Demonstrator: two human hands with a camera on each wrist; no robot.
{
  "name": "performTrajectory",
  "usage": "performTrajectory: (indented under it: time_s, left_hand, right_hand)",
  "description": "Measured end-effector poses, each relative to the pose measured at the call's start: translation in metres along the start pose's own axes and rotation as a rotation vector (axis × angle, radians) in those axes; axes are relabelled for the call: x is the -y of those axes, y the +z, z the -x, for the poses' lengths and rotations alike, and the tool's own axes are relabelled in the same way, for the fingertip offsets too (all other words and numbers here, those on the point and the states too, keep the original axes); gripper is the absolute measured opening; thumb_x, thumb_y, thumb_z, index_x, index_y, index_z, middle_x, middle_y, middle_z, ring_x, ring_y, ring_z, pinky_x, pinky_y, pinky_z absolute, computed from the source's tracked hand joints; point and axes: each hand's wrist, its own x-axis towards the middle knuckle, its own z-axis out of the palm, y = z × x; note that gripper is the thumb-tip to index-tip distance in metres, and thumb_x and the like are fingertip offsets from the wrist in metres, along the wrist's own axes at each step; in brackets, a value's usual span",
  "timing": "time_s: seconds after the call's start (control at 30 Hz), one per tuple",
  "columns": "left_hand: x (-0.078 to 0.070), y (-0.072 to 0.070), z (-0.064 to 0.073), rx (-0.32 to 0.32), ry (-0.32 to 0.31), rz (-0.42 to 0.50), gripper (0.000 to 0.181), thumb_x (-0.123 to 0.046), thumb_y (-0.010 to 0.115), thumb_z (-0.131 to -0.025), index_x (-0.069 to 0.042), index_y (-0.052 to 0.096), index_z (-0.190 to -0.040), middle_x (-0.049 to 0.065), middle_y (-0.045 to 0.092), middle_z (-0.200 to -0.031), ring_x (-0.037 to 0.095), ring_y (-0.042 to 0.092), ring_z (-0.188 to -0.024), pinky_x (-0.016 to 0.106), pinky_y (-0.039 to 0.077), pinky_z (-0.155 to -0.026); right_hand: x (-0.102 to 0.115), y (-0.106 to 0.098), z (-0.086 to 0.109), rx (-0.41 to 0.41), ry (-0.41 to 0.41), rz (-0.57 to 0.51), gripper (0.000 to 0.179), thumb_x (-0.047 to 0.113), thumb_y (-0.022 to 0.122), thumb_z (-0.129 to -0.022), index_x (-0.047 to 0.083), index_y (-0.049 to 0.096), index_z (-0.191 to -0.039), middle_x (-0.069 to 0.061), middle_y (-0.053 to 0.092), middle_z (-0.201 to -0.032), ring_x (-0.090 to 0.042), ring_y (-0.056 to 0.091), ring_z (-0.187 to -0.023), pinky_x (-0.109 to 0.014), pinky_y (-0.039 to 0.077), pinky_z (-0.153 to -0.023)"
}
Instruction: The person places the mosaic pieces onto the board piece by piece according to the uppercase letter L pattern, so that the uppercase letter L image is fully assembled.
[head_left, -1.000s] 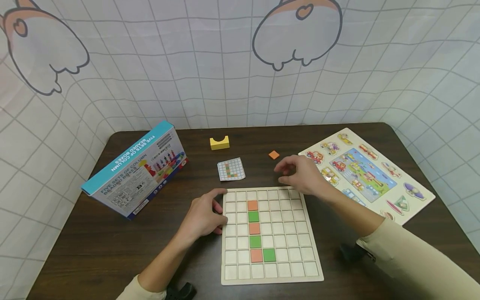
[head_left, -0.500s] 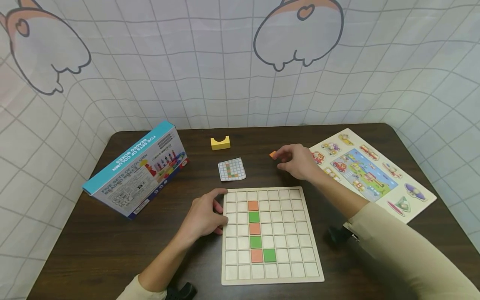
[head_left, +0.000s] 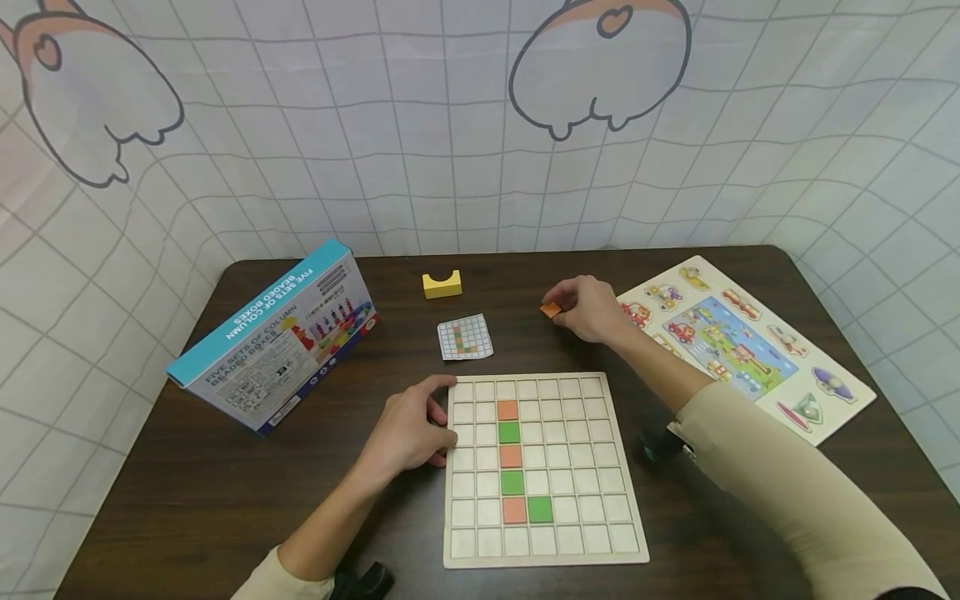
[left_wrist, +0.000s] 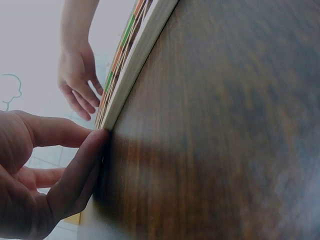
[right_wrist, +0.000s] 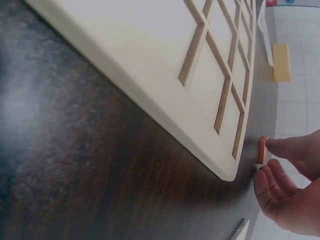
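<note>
In the head view a pale wooden grid board (head_left: 581, 481) lies flat on the table, with orange tiles (head_left: 511, 457) and green tiles (head_left: 512, 482) down one column. One more green tile (head_left: 540, 509) sits beside the lowest orange one. My left hand (head_left: 405, 429) holds the board's left edge; its thumb and a finger come together at the rim in the left wrist view. Beyond the far edge, my right hand (head_left: 588, 310) pinches a loose orange tile (head_left: 551, 310) between thumb and fingers. That tile (right_wrist: 263, 149) stands on edge in the right wrist view.
A small printed pattern card (head_left: 465, 337) lies behind the board, and a yellow arch block (head_left: 442, 285) farther back. At left stands a blue-topped toy box (head_left: 277, 342). A picture puzzle board (head_left: 750, 350) lies at right, near my right forearm.
My right hand has moved away from me and slightly left, onto the loose orange tile, and has taken hold of it. The left hand and board have stayed put.
</note>
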Motion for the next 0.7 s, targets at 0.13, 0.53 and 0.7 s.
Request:
performTrajectory:
  time_s: [0.13, 0.53, 0.7]
  left_hand:
    - [0.000, 0.000, 0.000, 0.002, -0.002, 0.000, 0.076, 0.008, 0.077, -0.077, -0.015, 0.056, -0.146, 0.014, 0.060, -0.092, 0.019, 0.066, -0.054, 0.034, 0.062, -0.049]
    - [0.001, 0.000, -0.001, 0.002, -0.003, 0.002, 0.076, 0.008, 0.076, -0.076, -0.015, 0.056, -0.146, 0.014, 0.060, -0.092, 0.019, 0.067, -0.054, 0.034, 0.062, -0.048]
    - [0.001, 0.000, -0.001, 0.005, -0.013, 0.000, 0.076, 0.008, 0.077, -0.077, -0.015, 0.056, -0.146, 0.014, 0.060, -0.093, 0.019, 0.067, -0.055, 0.034, 0.062, -0.049]
  right_hand:
    - [0.000, 0.001, -0.004, 0.006, -0.005, 0.005, 0.027, 0.001, 0.077, -0.087, 0.007, 0.078, -0.114, -0.014, 0.075, -0.118, -0.033, 0.070, -0.107, -0.051, 0.054, -0.098]
    - [-0.001, 0.003, -0.011, 0.040, -0.008, 0.058, 0.029, 0.001, 0.076, -0.088, 0.009, 0.079, -0.116, -0.014, 0.075, -0.122, -0.034, 0.068, -0.109, -0.049, 0.057, -0.094]
    - [-0.002, 0.004, -0.012, 0.037, -0.026, 0.077, 0.027, 0.001, 0.075, -0.088, 0.008, 0.079, -0.114, -0.013, 0.076, -0.119, -0.033, 0.069, -0.106, -0.048, 0.057, -0.093]
